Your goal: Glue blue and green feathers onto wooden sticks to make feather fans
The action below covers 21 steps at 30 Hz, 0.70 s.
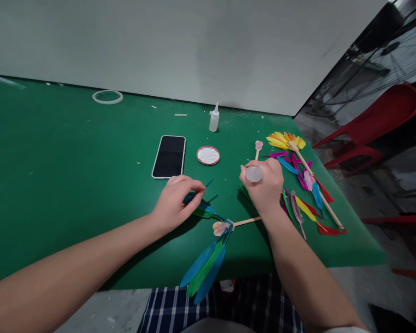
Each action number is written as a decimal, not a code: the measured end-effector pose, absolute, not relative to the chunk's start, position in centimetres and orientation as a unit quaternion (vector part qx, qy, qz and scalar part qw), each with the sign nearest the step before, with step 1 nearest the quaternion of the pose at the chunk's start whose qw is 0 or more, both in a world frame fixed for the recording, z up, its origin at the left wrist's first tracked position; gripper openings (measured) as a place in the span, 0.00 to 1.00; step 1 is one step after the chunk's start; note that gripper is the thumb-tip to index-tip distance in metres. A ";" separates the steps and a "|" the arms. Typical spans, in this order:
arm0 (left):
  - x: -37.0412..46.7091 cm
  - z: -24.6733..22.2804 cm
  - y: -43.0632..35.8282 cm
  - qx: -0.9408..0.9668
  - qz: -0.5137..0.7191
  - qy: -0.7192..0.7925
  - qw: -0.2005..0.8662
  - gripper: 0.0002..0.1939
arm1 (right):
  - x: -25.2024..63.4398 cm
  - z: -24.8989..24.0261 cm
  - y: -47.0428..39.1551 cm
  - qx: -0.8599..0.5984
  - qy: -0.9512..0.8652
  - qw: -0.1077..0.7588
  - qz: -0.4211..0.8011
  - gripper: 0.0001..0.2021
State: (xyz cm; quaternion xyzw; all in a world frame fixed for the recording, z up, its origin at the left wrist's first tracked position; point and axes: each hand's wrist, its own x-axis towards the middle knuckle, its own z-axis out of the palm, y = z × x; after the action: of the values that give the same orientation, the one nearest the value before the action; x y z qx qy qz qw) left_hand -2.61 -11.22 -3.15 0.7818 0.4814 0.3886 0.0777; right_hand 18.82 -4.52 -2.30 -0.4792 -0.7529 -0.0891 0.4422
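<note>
My left hand (pixel 178 201) pinches a blue feather (pixel 210 183) between thumb and fingers, its thin tip pointing up and right. My right hand (pixel 266 185) is wrapped round a small bottle (pixel 254 174); only its pale round base shows. Between and below the hands lies a wooden stick (pixel 247 221) with a heart-shaped end (pixel 220 228). Blue and green feathers (pixel 205 270) fan from its joint, some hanging over the table edge, others running up beneath my left hand. Beyond my right hand is another stick with a patterned head (pixel 259 145).
A phone (pixel 169 157), a round lid with white material (pixel 208 156) and a nozzle bottle (pixel 214 119) are on the green table (pixel 72 175). Loose coloured feathers (pixel 301 208) and a yellow feathered stick (pixel 286 140) lie right. A tape ring (pixel 107 96) lies near the wall.
</note>
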 end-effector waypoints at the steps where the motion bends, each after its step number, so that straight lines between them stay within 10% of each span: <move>1: -2.6 -3.2 -11.2 0.781 0.389 0.482 0.078 0.04 | 18.8 -2.3 -4.5 -0.476 -0.755 0.439 -0.101 0.04; 13: -2.7 -3.3 -11.2 0.786 0.397 0.469 0.069 0.03 | 19.1 -1.7 -4.6 -0.473 -0.763 0.416 -0.146 0.04; 21: -2.7 -3.2 -11.2 0.786 0.394 0.471 0.072 0.03 | 18.7 -1.2 -5.1 -0.525 -0.656 0.503 0.201 0.14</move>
State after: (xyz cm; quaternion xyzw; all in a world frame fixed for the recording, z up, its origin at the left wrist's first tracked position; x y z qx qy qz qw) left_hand -2.74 -11.21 -3.25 0.7859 0.4713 0.3938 0.0717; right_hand 18.65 -5.08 -1.22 -0.5252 -0.6563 0.2012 0.5030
